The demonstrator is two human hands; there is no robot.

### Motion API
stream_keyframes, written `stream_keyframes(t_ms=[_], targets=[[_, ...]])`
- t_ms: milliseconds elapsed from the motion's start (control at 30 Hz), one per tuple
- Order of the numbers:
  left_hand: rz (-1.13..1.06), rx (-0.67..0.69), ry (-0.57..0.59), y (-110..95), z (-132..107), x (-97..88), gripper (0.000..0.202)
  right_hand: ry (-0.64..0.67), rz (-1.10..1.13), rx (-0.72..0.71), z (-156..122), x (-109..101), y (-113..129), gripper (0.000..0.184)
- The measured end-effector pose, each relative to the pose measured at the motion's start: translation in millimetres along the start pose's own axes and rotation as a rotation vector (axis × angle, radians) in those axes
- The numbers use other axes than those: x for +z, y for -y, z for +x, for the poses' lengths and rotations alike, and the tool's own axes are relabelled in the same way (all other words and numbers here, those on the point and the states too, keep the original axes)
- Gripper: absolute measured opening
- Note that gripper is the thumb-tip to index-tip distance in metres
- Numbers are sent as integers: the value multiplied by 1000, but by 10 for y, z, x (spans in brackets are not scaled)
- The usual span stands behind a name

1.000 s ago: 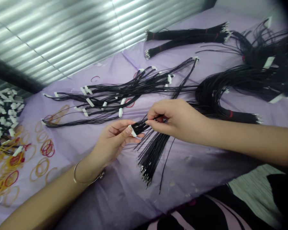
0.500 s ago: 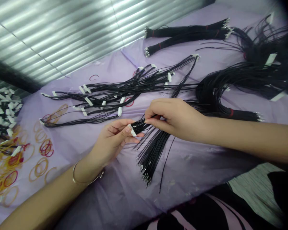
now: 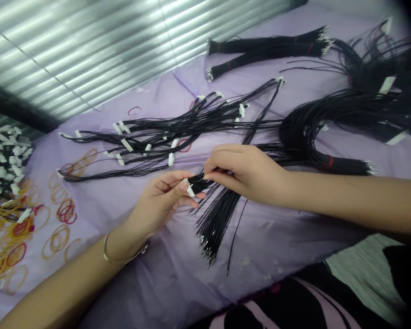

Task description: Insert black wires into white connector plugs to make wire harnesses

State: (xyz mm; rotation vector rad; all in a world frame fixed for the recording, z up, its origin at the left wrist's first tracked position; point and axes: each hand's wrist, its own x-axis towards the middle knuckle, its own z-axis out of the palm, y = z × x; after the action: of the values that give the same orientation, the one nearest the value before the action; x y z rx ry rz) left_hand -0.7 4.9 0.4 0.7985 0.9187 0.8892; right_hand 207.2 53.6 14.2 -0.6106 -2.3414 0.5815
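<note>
OK, L hand (image 3: 160, 196) mid-scene, thumb & fingers closed lightly on the white connector (image 3: 189, 187), lower fingers loosely spread beneath. Connector's tilted, its black leads (image 3: 197, 183) running off R twd my other hand. R hand (image 3: 205, 177) just beside, thumb + index pinched together on thin black wire (image 3: 228, 172), other fingers curled in; can't tell if it's one strand or more, fingers hide it. Small gap btwn the hands.

Under R hand, a loose wire bundle (image 3: 219, 214) fans out twd near side, metal tips nearest me, on the purple sheet (image 3: 277, 256); one stray strand just R of it. Beyond my hands: wired harnesses (image 3: 178, 125) w/ white ends, lying across each other. Far R, two tied bundles (image 3: 260, 50), red bands on 'em. R side, a bent bundle (image 3: 294, 128) curves round, red band nr its metal tips. Over L, rubber bands (image 3: 60, 240), yellow & red, scattered; heap of white-ended pieces (image 3: 7, 160) just beyond. Slatted blind (image 3: 99, 50) along far L.
</note>
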Motion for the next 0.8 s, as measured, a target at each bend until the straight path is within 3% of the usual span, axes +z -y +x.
stream_keyframes(t_ms=[400,800], targets=[[-5,-21,3,-5,-13,-13,17,-38,-32,-83,7,10,-17,18],[-21,-14,-2,5,-9,-17,15,-57,-44,-30,-3,120,-8,17]])
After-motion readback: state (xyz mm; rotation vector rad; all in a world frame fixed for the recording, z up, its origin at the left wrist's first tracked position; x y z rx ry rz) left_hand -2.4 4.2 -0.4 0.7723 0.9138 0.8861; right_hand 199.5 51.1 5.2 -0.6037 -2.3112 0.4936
